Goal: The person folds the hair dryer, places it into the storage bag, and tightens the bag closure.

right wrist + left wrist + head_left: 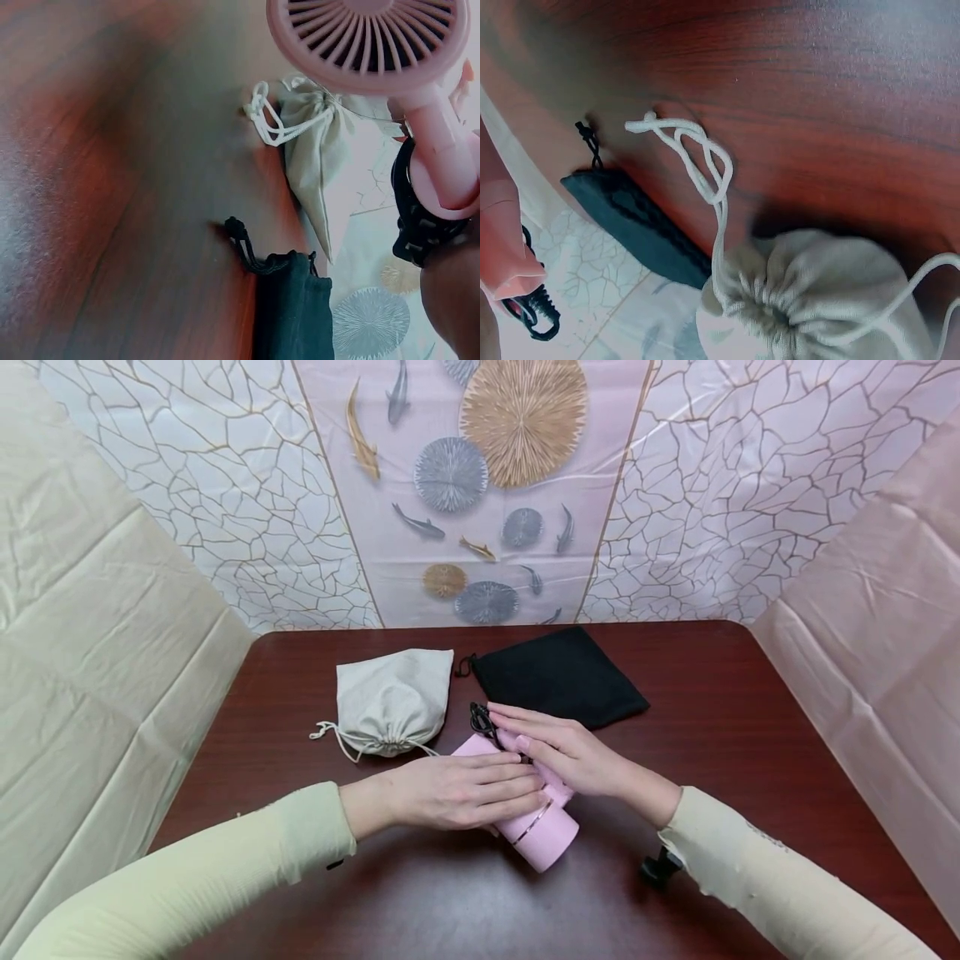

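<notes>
A pink hair dryer (549,838) with a shiny metallic ring is between both hands, near the table's middle. My left hand (461,791) lies over the barrel and holds it, its fingers stretched across the top. On the slimmer handle part, my right hand (573,755) grips with long fingers and the thumb alongside. A bundled black cord (480,720) comes out at the handle end, by the right fingertips. The right wrist view shows the dryer's round slotted grille (367,52). Much of the barrel and handle is hidden under the hands.
Behind the left hand lies a light grey drawstring pouch (397,697), gathered at its mouth, with white strings. A flat black drawstring pouch (558,675) lies behind the right hand. Patterned cloth (480,510) hangs around the dark red table (285,693) at the back and sides.
</notes>
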The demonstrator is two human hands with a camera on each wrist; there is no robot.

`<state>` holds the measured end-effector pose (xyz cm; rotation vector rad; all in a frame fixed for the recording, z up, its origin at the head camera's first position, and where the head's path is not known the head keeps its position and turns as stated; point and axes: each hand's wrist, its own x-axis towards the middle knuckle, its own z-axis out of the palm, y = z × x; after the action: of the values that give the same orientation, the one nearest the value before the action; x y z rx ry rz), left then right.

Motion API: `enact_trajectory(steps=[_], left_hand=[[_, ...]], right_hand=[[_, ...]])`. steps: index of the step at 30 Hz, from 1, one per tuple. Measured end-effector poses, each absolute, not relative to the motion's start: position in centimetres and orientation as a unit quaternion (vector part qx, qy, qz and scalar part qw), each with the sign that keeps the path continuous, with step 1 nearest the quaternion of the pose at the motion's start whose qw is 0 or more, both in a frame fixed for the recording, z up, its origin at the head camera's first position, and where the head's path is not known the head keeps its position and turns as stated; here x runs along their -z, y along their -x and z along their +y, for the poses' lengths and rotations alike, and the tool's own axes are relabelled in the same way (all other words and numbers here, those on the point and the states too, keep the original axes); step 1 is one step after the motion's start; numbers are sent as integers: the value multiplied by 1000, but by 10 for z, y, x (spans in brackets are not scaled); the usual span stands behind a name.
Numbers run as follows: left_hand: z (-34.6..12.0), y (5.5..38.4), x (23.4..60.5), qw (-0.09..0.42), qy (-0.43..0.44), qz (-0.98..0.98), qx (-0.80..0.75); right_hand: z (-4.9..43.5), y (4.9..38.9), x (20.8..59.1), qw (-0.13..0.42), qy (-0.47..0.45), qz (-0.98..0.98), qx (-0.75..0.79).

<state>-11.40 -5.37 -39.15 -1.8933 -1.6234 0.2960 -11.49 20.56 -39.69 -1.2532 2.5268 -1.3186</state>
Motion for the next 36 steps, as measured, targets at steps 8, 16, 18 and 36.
enact_trajectory(steps=[8,16,18,36], left_hand=[[-53,113,395,301,717,-621,-96],[-52,113,398,276,719,-633,-80],[-52,113,400,269,721,-634,-74],[-59,118,428,189,731,-654,-45]], right_hand=[[206,114,397,48,389,815,426],[216,115,401,42,378,819,431],[221,115,402,34,375,822,427],[247,119,409,25,302,870,390]])
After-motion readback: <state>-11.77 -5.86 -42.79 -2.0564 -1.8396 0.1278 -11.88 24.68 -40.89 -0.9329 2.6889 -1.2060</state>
